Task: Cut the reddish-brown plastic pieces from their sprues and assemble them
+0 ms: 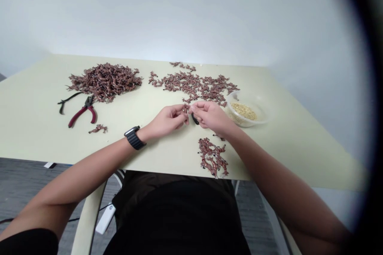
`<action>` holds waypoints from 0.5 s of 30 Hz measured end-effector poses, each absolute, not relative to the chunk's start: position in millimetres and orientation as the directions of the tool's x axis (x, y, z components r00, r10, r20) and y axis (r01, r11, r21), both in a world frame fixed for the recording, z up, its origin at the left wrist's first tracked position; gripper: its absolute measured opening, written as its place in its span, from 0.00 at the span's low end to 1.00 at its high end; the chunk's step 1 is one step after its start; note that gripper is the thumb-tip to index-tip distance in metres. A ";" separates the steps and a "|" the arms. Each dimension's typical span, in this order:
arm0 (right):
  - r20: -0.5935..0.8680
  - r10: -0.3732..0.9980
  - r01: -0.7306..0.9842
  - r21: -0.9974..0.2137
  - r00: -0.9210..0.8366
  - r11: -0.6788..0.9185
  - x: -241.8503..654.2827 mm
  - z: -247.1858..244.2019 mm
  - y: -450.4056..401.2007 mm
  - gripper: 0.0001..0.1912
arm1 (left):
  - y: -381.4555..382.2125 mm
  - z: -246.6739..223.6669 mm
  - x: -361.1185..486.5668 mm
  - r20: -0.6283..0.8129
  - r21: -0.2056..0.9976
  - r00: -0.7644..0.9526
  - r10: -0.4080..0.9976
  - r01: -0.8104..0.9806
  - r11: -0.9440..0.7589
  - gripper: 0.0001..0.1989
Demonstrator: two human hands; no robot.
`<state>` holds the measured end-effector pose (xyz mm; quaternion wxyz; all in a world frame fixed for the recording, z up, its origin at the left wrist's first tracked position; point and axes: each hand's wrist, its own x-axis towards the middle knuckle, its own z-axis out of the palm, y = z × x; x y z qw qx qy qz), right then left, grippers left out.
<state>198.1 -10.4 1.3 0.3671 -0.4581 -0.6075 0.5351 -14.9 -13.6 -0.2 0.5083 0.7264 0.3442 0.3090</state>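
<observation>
Pale green tabletop (32,127), white wall (179,16)

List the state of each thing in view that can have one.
left hand, fingertips pinched, anything held too small to tell
right hand, pinching a black piece
pliers, lying on the table, handles apart
bowl, clear, holding yellowish bits
watch, strapped on left wrist
heap, reddish-brown pieces, piled
</observation>
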 end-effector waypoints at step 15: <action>0.323 0.903 0.422 -0.803 -0.285 0.421 193.2 9.0 -18.4 0.06 | -17.8 1.6 -14.4 0.120 0.931 0.575 0.809 0.217 -0.293 0.08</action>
